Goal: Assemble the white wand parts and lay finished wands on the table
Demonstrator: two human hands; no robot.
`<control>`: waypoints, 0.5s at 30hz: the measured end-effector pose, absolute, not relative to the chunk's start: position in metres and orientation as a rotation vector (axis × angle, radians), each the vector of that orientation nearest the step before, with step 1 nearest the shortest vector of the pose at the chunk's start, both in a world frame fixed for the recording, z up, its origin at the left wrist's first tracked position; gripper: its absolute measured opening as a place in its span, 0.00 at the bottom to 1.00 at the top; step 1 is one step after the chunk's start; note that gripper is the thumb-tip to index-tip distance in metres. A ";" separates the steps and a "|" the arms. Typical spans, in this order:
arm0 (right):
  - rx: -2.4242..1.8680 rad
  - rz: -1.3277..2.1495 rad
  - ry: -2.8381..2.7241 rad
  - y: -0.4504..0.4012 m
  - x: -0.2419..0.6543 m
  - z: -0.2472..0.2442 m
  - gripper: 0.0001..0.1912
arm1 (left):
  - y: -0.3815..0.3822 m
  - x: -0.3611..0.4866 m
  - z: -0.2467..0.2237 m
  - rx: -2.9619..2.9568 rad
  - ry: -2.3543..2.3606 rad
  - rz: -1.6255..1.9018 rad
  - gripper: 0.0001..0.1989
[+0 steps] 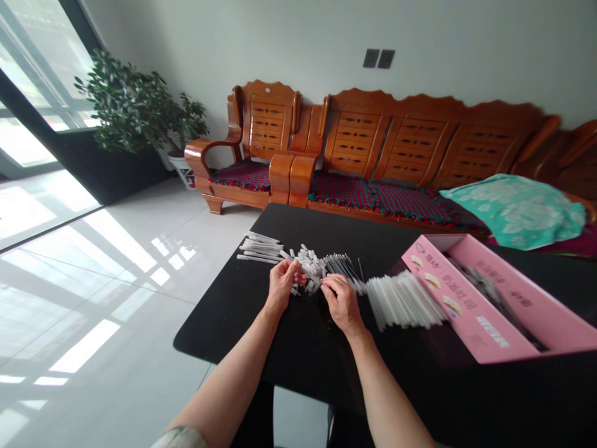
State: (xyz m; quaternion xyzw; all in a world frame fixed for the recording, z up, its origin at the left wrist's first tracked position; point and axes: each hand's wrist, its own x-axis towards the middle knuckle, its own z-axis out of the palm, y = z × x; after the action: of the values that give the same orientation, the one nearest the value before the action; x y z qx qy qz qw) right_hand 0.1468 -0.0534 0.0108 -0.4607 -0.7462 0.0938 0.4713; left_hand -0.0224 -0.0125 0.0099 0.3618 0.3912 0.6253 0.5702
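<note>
My left hand [282, 287] is closed in a pinch at the near left side of a pile of small white pen caps [311, 261]. My right hand [343, 302] pinches at the near right side of the same pile, its fingertips a short way from the left ones. What either hand grips is too small or hidden to tell. Behind my right hand lie thin dark pen refills [342, 266] with pale ends. Right of that hand is a row of translucent pen barrels [403, 300]. Several white capped pens [261, 247] lie left of the caps.
A pink open box [471, 305] with a grey plastic bag [485, 285] inside stands on the right of the black table [233, 317]. Beyond the table are a wooden armchair and a wooden sofa [359, 137] with a turquoise cloth [517, 208]. A potted plant [135, 106] stands at the far left.
</note>
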 end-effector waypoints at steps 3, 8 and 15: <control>-1.136 0.234 -1.804 -0.053 0.147 0.010 0.04 | -0.013 -0.022 0.011 0.853 0.921 1.462 0.22; -1.165 0.225 -1.801 -0.054 0.147 0.010 0.04 | -0.012 -0.021 0.011 0.843 0.921 1.468 0.22; -1.174 0.237 -1.774 -0.052 0.147 0.007 0.01 | -0.012 -0.021 0.010 0.850 0.926 1.461 0.22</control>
State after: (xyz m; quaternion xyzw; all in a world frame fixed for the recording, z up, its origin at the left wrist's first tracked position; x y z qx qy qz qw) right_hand 0.1473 -0.0524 0.0074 -0.4812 -0.7270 0.0970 0.4801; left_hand -0.0211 -0.0124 0.0095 0.3621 0.3947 0.6227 0.5704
